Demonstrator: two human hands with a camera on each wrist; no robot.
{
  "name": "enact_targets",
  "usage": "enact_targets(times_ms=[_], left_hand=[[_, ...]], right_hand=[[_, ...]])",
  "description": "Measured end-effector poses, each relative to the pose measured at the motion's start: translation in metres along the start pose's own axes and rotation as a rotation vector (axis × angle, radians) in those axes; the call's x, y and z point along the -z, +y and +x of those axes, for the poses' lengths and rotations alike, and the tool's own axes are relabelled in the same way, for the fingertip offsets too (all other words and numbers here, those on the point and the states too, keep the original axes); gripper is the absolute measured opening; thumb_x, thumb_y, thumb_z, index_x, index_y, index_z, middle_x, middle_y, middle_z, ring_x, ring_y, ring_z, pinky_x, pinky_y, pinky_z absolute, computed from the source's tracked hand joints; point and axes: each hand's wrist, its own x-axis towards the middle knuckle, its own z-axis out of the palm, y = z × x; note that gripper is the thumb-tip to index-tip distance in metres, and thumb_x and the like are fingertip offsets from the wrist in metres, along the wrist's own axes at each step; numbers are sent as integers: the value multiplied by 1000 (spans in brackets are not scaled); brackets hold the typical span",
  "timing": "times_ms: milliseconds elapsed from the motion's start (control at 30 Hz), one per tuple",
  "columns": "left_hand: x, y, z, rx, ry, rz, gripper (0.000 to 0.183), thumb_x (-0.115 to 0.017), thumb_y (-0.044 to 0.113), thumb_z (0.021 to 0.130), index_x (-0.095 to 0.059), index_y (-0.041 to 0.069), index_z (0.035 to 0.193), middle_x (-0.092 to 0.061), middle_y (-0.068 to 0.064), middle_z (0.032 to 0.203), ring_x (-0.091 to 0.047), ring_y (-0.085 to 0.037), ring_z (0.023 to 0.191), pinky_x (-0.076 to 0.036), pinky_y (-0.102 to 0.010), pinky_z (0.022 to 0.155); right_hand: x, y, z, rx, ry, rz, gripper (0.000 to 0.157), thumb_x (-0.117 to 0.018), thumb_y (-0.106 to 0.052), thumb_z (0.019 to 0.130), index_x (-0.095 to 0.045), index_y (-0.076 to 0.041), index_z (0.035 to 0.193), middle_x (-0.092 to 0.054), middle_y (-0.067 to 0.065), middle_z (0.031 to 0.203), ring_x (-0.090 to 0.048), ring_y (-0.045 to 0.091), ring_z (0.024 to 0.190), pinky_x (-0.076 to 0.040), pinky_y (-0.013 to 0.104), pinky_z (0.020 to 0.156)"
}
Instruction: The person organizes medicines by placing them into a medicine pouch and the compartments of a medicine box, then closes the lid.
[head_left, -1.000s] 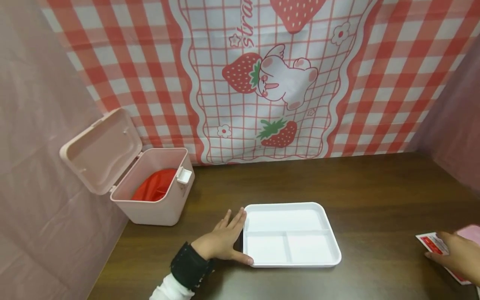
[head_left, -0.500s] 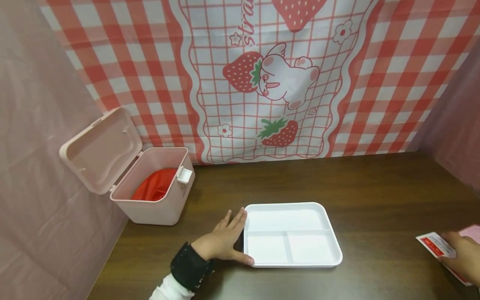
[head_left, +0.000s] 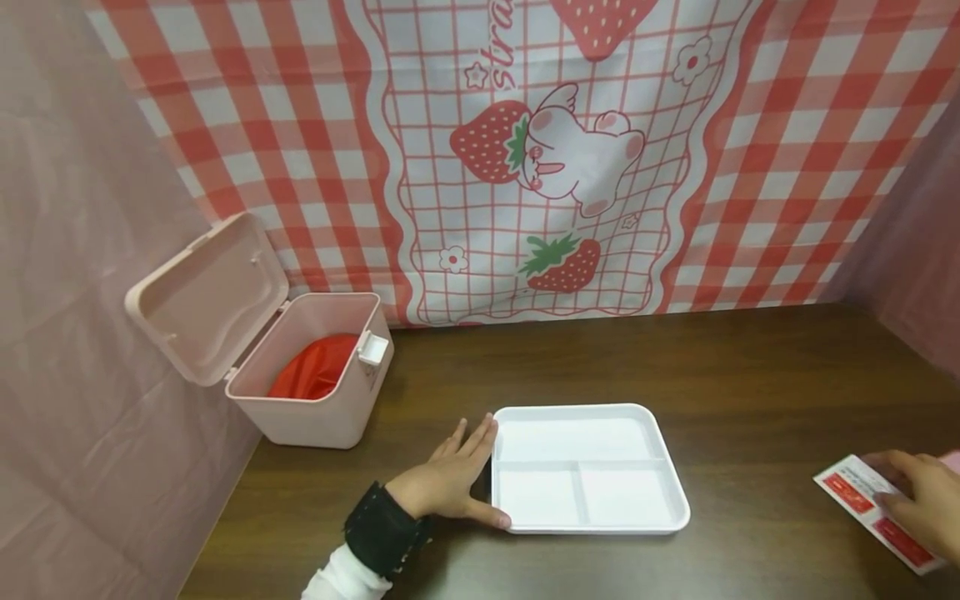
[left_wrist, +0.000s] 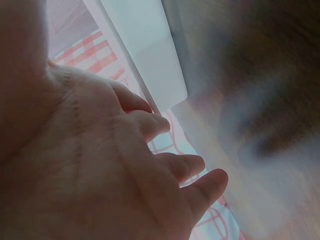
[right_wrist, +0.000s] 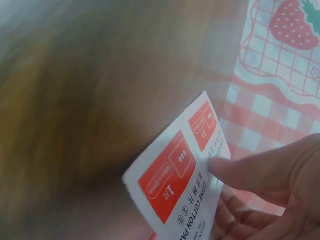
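Observation:
In the head view a white three-compartment tray [head_left: 585, 435] lies on the wooden table. My left hand [head_left: 441, 483] rests against its left side, fingers spread and straight, the thumb at the near corner. The left wrist view has the palm and fingers [left_wrist: 202, 192] alongside the tray's white wall [left_wrist: 147, 50]. At the right edge of the head view, my right hand [head_left: 918, 497] pinches a white and red iodine cotton pad packet [head_left: 849, 490]. In the right wrist view the thumb [right_wrist: 250, 172] presses the face of the packet [right_wrist: 167, 175], with other fingers behind it.
A pink box [head_left: 315, 423] with its lid [head_left: 217, 300] up stands at the back left, a red item [head_left: 318, 367] inside. Part of a pink object [head_left: 952, 460] shows beyond the right hand. A checked strawberry cloth [head_left: 555, 321] hangs behind the table.
My right hand has drawn the iodine cotton pad packet a little to the left, and more of its printed face shows. The left hand keeps its place at the tray.

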Motion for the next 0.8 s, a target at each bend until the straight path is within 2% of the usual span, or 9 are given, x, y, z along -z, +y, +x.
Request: enact_targets(times_ms=[100, 167, 233, 300, 367, 433, 700, 800], left_hand=[[0, 0, 0, 0, -1, 5, 118, -65, 65, 65, -1, 10, 147, 5, -6, 155, 2, -41, 139, -16, -55, 110], [0, 0, 0, 3, -2, 8, 118, -65, 65, 65, -1, 10, 147, 5, -5, 155, 2, -40, 139, -15, -54, 110], [0, 0, 0, 8, -6, 10, 118, -65, 65, 65, 0, 11, 147, 6, -5, 155, 3, -39, 139, -14, -54, 111], [1, 0, 0, 13, -8, 8, 118, -65, 65, 65, 0, 11, 148, 6, -4, 155, 3, -38, 140, -13, -53, 111], [1, 0, -1, 14, -7, 13, 118, -65, 66, 65, 0, 11, 147, 6, -4, 155, 3, -38, 139, -13, -53, 111], [1, -1, -1, 13, -5, 17, 118, -65, 66, 65, 0, 11, 147, 6, -5, 155, 3, -38, 139, -14, -53, 111], [1, -1, -1, -4, 2, 29, 117, -64, 65, 66, -1, 10, 147, 5, -6, 155, 1, -41, 139, -16, -55, 110], [-1, -1, 0, -9, -2, 24, 116, -65, 64, 67, -1, 9, 147, 5, -6, 155, 1, -42, 138, -17, -56, 109]], right_hand=[[2, -10, 4, -27, -27, 40, 34, -60, 16, 58, -58, -7, 84, -45, -26, 63, -33, -14, 58, -28, 17, 47], [3, -17, 7, -34, -47, 50, 36, -57, 17, 62, -58, -11, 85, -42, -30, 64, -33, -13, 57, -29, 18, 45], [4, -25, 12, -32, -71, 35, 32, -57, 15, 65, -59, -7, 87, -48, -24, 64, -33, -10, 56, -28, 19, 45], [6, -35, 18, -39, -107, -2, 28, -58, 12, 67, -60, -6, 89, -55, -12, 66, -32, -8, 56, -28, 20, 46], [7, -45, 26, -39, -139, -35, 23, -59, 8, 69, -60, 1, 91, -60, 2, 68, -33, -7, 57, -28, 22, 49], [6, -58, 33, -48, -171, -44, 22, -59, 6, 72, -61, -1, 93, -62, 10, 70, -33, -6, 55, -29, 23, 48], [-6, -114, 55, 6, -238, 61, 23, -57, 7, 77, -63, -2, 97, -64, 15, 80, -42, -3, 57, -34, 20, 45], [-10, -132, 61, 21, -280, 96, 24, -58, 7, 78, -63, -2, 100, -64, 19, 87, -49, 5, 62, -37, 21, 48]])
